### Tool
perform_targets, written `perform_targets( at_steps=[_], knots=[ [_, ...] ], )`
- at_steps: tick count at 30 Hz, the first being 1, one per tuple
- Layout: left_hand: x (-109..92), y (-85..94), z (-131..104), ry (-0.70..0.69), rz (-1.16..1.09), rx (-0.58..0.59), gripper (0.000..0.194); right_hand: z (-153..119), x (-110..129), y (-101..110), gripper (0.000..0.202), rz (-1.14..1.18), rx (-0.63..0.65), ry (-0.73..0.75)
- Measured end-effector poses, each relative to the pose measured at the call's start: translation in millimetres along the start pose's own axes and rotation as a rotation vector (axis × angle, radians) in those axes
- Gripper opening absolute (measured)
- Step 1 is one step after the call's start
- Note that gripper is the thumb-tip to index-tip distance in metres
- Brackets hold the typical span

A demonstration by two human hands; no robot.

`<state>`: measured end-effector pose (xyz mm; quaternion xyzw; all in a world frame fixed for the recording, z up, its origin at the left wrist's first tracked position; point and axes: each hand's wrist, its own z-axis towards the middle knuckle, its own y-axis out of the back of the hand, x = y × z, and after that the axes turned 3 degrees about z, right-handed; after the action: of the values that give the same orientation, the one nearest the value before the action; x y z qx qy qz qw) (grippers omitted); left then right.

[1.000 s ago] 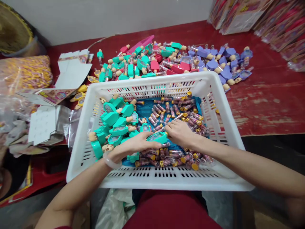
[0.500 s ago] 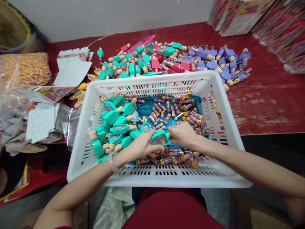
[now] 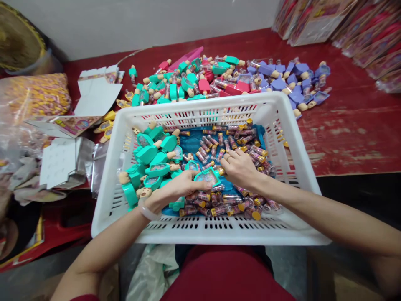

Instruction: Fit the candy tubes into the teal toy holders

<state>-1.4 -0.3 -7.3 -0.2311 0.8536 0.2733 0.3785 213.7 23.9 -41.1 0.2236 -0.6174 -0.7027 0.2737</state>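
Observation:
My left hand (image 3: 184,184) is closed around a green plastic toy case (image 3: 207,177) with a clear window, its thumb on the near side. At the right end of this case a small tan knob (image 3: 221,170) meets the curled fingers of my right hand (image 3: 239,167), which look closed on it; the fingertips are partly hidden. Both hands are over a white slotted basket (image 3: 206,238). Several similar green cases with tan heads (image 3: 156,169) are heaped in its left side. Small clear tubes with yellow caps (image 3: 225,200) lie on blue plastic in its middle and right.
Behind the basket, a red table (image 3: 351,138) bears a pile of green, red and purple toys (image 3: 278,83). White cards (image 3: 94,98) and a clear bag of yellow pieces (image 3: 46,94) are at left. Packaged goods (image 3: 316,25) stand at the far right.
The green case has shifted slightly left and up and tilted. My right hand has rotated and moved up a little, and the tan knob now shows between the case and its fingers.

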Motion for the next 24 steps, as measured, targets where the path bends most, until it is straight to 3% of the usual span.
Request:
perform_targets(
  at_steps=[2, 7, 12, 15, 18, 21, 24],
  knots=[
    [1.0, 2.2, -1.7, 0.007, 0.004, 0.033, 0.049, -1.4, 2.5, 1.5, 0.02, 0.025, 0.03, 0.018],
    [10.2, 3.4, -2.8, -0.322, 0.557, -0.237, 0.044, -0.9, 9.2, 6.1, 0.017, 0.212, 0.385, -0.152],
    [13.3, 1.2, -0.4, -0.45, 0.903, -0.328, 0.034, 4.7, 8.5, 10.3, 0.021, 0.415, 0.633, -0.214],
    [13.0, -3.2, 0.3, -0.375, 0.849, -0.313, 0.034, 1.6, 9.5, 5.7, 0.019, 0.331, 0.565, -0.182],
    [11.5, -5.4, 1.0, -0.244, 0.544, -0.279, 0.042, -4.1, 10.9, -1.7, 0.019, 0.185, 0.342, -0.109],
    [7.0, -2.1, 1.7, -0.127, 0.25, -0.137, 0.05, -6.3, 11.1, -4.1, 0.02, 0.089, 0.148, -0.02],
    [4.5, 1.1, 1.0, -0.133, 0.229, -0.064, 0.052, -4.9, 11.9, 1.1, 0.022, 0.099, 0.197, -0.017]
  ],
)
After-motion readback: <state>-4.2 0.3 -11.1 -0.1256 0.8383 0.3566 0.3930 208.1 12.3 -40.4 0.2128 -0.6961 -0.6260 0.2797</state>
